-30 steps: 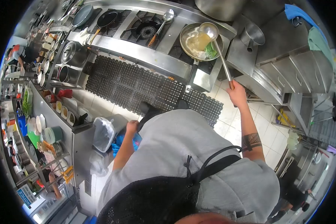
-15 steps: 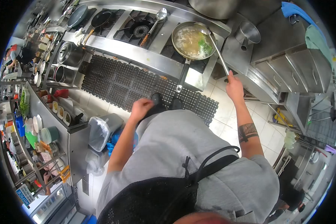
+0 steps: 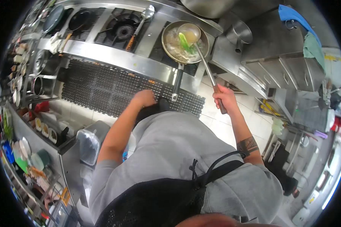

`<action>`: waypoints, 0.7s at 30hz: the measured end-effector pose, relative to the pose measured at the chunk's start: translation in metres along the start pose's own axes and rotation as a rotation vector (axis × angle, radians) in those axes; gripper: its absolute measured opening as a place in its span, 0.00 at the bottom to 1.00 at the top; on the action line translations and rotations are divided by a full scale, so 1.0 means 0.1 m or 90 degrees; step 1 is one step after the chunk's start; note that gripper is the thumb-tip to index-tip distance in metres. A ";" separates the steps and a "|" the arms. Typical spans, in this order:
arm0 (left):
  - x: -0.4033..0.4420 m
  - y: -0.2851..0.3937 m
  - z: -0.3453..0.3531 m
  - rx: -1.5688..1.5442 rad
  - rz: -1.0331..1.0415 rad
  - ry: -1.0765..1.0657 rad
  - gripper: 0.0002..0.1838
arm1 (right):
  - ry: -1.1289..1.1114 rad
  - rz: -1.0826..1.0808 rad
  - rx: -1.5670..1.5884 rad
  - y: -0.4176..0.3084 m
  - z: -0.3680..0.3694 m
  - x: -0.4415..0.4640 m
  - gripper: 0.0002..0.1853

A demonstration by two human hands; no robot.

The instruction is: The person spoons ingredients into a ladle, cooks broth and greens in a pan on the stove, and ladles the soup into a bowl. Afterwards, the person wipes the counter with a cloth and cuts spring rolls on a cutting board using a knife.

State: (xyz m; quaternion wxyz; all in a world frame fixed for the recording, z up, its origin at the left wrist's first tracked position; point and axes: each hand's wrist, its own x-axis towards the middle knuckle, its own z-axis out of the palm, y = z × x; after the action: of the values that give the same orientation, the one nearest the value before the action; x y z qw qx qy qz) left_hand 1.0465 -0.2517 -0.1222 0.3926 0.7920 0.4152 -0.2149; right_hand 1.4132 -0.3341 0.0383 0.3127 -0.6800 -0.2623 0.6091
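My right hand [image 3: 226,98] is closed round the brown grip of a long metal ladle [image 3: 206,65]. The bowl of the ladle, filled with cloudy yellowish broth, is over the far side of a frying pan [image 3: 177,77] on the stove's right burner. Pale, bubbling liquid and bright green leaves [image 3: 185,43] show in the pan beside the ladle. Its black handle points toward me, and neither hand touches it. My left hand [image 3: 144,98] hangs in front of my body, fingers curled, with nothing visible in them.
A metal spoon with a wooden handle [image 3: 140,28] lies beside the middle burner [image 3: 124,32]. Dark pans [image 3: 79,20] stand farther left. Right of the stove is a metal funnel-shaped vessel [image 3: 239,33]. A black rubber mat [image 3: 98,81] covers the floor; a lined bin [image 3: 89,143] stands at left.
My right hand has moved left and toward me, turning the ladle. The ladle's bowl now shows broth in it, and the green leaves sit farther left. My view has shifted right.
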 end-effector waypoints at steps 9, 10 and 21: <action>1.33 -1.93 0.58 -0.298 -0.274 0.392 0.32 | 0.323 -0.016 -0.358 0.01 0.23 -0.25 0.37; 1.38 -1.97 0.52 -0.298 -0.260 0.357 0.30 | 0.330 -0.004 -0.360 0.18 0.21 -0.24 0.37; 1.67 -2.30 0.60 -0.182 -0.193 0.397 0.32 | 0.400 0.087 -0.203 0.51 0.35 0.08 0.12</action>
State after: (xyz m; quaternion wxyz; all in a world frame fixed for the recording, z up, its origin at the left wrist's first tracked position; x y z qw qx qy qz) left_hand 0.9499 -0.1387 -0.3716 0.3178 0.6864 0.6529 0.0408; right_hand 1.3782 -0.3582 -0.0069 0.2266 -0.8902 -0.1991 0.3415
